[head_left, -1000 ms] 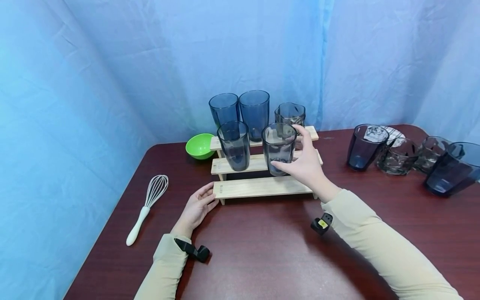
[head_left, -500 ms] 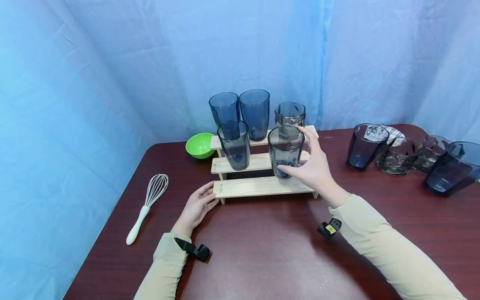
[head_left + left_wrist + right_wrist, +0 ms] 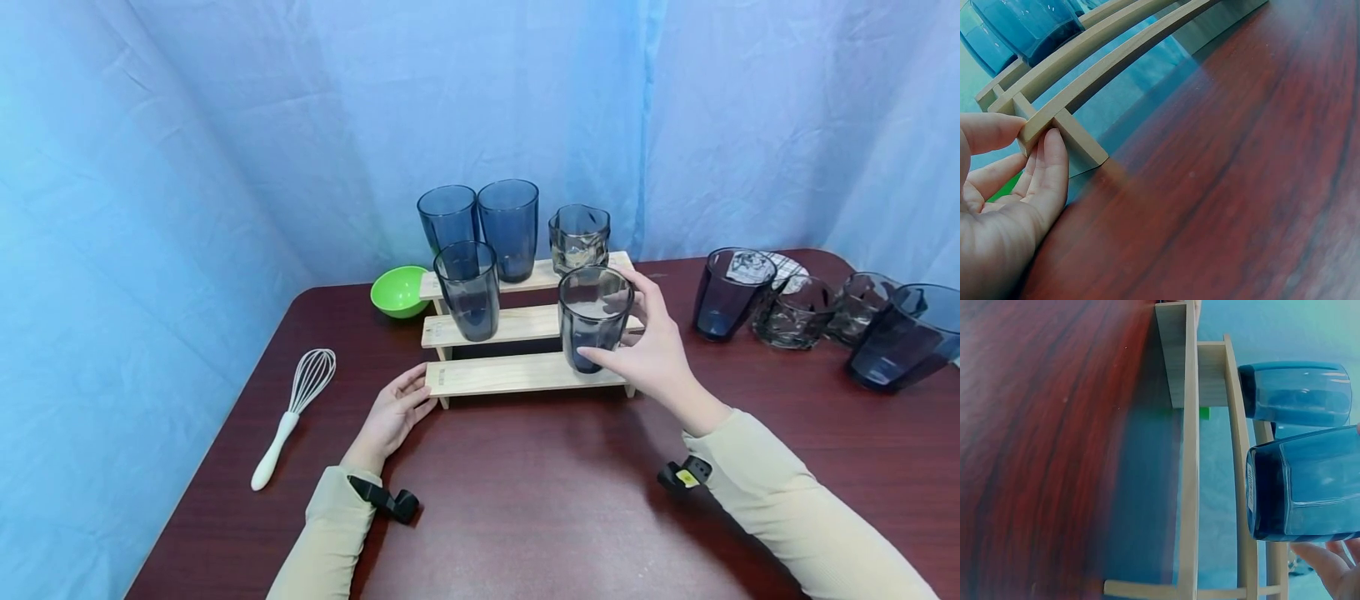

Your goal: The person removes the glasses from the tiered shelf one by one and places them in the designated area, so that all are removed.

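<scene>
My right hand (image 3: 654, 354) grips a dark blue glass tumbler (image 3: 592, 329) by its side, thumb in front and fingers behind. The tumbler is upright, overlapping the right part of the lower two steps of a three-step wooden rack (image 3: 502, 375). In the right wrist view, the base of this tumbler (image 3: 1269, 494) is well apart from the lowest plank and close to the middle one. My left hand (image 3: 393, 412) pinches the left end of the lowest step; in the left wrist view, the thumb and fingers (image 3: 1054, 156) meet at the plank corner (image 3: 1038, 128).
A similar tumbler (image 3: 470, 296) stands on the middle step. Two taller-looking blue tumblers (image 3: 512, 233) and a short wavy glass (image 3: 580, 242) occupy the top step. A green bowl (image 3: 400, 292) and whisk (image 3: 296, 412) lie left; several glasses (image 3: 731, 296) stand right.
The right hand has brought the tumbler rightward and toward the front, from over the middle step's centre to the rack's right side. My left hand has stayed in place.
</scene>
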Demonstrator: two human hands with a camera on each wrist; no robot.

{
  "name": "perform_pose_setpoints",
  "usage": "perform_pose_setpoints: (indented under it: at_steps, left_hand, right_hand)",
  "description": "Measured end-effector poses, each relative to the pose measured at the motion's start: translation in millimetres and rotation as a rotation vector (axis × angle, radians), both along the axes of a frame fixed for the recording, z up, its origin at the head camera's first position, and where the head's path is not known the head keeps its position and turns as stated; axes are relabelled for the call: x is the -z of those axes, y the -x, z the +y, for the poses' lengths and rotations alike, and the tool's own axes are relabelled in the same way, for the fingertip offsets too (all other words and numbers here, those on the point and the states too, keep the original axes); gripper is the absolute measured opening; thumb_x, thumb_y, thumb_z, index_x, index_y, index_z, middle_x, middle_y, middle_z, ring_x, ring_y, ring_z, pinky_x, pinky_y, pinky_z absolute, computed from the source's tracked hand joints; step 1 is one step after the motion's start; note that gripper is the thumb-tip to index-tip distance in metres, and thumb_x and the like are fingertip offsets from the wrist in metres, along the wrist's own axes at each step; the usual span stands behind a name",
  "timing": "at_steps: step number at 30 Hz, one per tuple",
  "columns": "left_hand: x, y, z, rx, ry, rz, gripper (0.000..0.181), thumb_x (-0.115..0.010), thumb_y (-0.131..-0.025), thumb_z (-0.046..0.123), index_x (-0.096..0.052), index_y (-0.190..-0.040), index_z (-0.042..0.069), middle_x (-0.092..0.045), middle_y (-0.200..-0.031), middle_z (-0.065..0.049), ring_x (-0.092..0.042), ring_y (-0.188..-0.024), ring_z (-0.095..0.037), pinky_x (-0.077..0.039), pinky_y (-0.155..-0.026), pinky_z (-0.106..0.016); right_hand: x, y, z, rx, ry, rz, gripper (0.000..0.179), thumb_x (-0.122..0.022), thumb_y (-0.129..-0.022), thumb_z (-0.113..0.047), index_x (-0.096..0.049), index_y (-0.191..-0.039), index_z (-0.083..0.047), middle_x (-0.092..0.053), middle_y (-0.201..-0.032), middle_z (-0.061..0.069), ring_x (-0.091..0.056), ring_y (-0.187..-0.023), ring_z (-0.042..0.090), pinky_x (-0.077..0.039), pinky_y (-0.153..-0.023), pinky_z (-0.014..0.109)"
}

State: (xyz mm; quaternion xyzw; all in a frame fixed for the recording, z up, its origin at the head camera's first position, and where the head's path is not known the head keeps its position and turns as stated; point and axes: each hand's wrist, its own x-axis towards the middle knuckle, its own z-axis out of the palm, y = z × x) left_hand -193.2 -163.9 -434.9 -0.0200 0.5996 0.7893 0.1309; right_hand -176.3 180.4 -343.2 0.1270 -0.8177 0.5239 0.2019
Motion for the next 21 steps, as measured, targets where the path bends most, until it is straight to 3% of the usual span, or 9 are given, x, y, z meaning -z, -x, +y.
perform_pose_setpoints:
  at_steps: [5, 9, 16, 21]
  left_hand:
    - [0.1, 0.2, -0.6, 0.011, 0.008, 0.002, 0.055, -0.042, -0.096, -0.005, -0.024, -0.148, -0.001, -0.052, -0.108, 0.002, -0.059, -0.093, -0.003, -0.049, -0.081, -0.020]
    - [0.1, -0.2, -0.4, 0.011, 0.005, -0.003, 0.055, -0.042, -0.096, -0.005, -0.024, -0.148, -0.001, -0.052, -0.107, 0.003, -0.059, -0.093, -0.003, -0.049, -0.081, -0.020]
    - [-0.7, -0.4, -0.3, 0.006, 0.002, 0.001, 0.055, -0.041, -0.096, -0.006, -0.024, -0.148, -0.002, -0.053, -0.106, 0.003, -0.059, -0.093, -0.003, -0.049, -0.081, -0.020]
    - [-1.9, -0.5, -0.2, 0.015, -0.003, 0.009, 0.056, -0.041, -0.095, -0.007, -0.023, -0.148, -0.003, -0.052, -0.107, 0.002, -0.058, -0.093, -0.003, -0.049, -0.081, -0.020]
  right_hand:
    - [3.4, -5.8, 9.7, 0.014, 0.007, -0.015, 0.103, -0.086, -0.063, -0.002, -0.027, -0.146, -0.019, -0.055, -0.118, 0.013, -0.055, -0.094, -0.006, -0.048, -0.071, 0.010]
    - [6.9, -9.0, 18.7, 0.024, 0.003, 0.005, 0.103, -0.085, -0.062, 0.001, -0.028, -0.145, -0.018, -0.056, -0.117, 0.010, -0.054, -0.096, -0.008, -0.050, -0.068, 0.012]
    - [10.2, -15.8, 36.8, 0.042, -0.011, 0.020, 0.105, -0.085, -0.061, 0.005, -0.027, -0.146, -0.020, -0.054, -0.108, -0.013, -0.056, -0.093, -0.007, -0.050, -0.066, 0.011]
    - [12.8, -20.9, 53.0, 0.049, -0.011, -0.011, 0.106, -0.083, -0.063, 0.006, -0.024, -0.146, -0.022, -0.056, -0.110, -0.011, -0.054, -0.097, -0.009, -0.049, -0.068, 0.009]
